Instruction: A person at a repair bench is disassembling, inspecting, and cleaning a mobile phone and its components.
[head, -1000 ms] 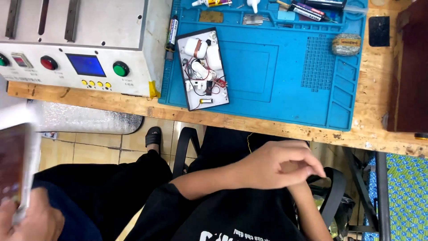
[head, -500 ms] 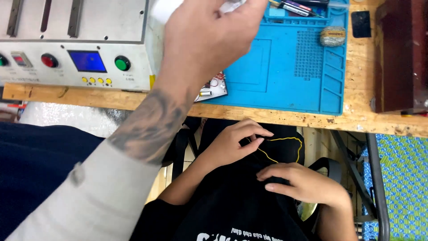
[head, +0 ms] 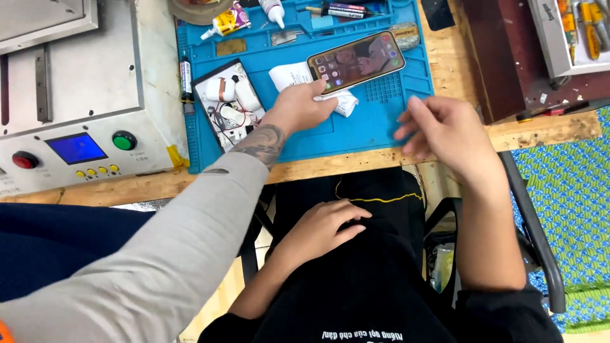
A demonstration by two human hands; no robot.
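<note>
Down in the lap, my left hand (head: 321, 230) rests on the black shirt, fingers loosely curled. A thin yellow wire (head: 381, 201) runs right along its knuckles; can't tell if it's actually pinched. My right hand (head: 445, 130) hovers over the front edge of the tabletop (head: 540, 130), fingers spread and slack, gripping nothing. Up and left of it on the blue mat (head: 375, 130) lies a smartphone (head: 356, 61), screen lit, long axis running left-right and tilted up to the right, partly on a white paper slip (head: 289, 75). The right hand's way closer to it than the left. A co-worker's hand (head: 302, 108), grey sleeve, touches its near-left corner.
</note>
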